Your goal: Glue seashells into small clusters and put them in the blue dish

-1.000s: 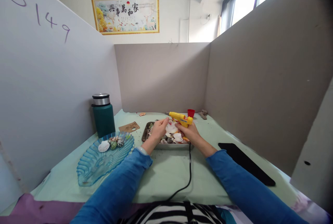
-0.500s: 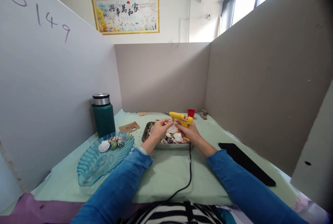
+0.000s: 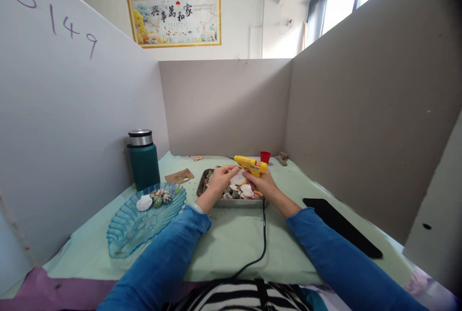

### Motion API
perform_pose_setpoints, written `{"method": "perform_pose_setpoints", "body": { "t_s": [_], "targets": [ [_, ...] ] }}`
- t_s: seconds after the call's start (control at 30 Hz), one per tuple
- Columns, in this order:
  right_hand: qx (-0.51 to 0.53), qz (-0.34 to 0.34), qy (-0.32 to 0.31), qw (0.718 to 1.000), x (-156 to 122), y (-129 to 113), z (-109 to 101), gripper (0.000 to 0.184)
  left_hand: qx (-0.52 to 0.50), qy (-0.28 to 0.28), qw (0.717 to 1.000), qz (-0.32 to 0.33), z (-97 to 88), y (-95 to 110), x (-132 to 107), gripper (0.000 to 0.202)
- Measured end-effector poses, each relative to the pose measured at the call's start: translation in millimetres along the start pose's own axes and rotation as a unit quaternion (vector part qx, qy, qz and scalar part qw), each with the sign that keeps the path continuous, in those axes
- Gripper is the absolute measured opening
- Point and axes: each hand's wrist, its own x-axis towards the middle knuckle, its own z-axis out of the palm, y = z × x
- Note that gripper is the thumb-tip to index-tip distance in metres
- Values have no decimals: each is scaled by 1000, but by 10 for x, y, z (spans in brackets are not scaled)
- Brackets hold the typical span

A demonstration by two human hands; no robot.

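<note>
My right hand (image 3: 264,185) grips a yellow glue gun (image 3: 249,163) with its nozzle pointing left; its black cord (image 3: 263,234) runs down toward me. Just left of the nozzle, my left hand (image 3: 219,181) pinches a pale shell (image 3: 238,178) and holds it up to the tip. Both hands hover over a metal tray (image 3: 231,201) filled with several shells.
A blue glass shell-shaped dish (image 3: 140,219) with a few shells lies at the left. A green flask (image 3: 143,159) stands behind it, beside a brown paper tag (image 3: 179,175). A red cup (image 3: 264,156) sits at the back; a black strip (image 3: 342,226) lies at the right. Partition walls enclose the table.
My left fingers shifted slightly on the shell at the gun's nozzle. The right hand and the glue gun stayed nearly still.
</note>
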Motion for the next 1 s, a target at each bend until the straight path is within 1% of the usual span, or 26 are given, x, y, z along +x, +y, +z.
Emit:
{"method": "perform_pose_setpoints", "body": {
  "t_s": [0.2,0.37,0.6,0.7,1.0],
  "targets": [
    [-3,-4,-6,1000,6,26,-7,31,-3,-8,1000,1,-7,-28,18,48],
    [2,-7,-3,1000,7,28,-5,30,6,-3,1000,-6,15,19,3,47],
    [4,-3,17,1000,12,16,-7,32,-10,-13,1000,3,24,64,-23,54],
    [0,1,22,1000,5,3,-4,32,-21,-12,1000,4,18,54,-13,51],
    [10,3,-6,1000,9,21,0,28,-35,3,999,2,-5,47,-1,44]
  ]
}}
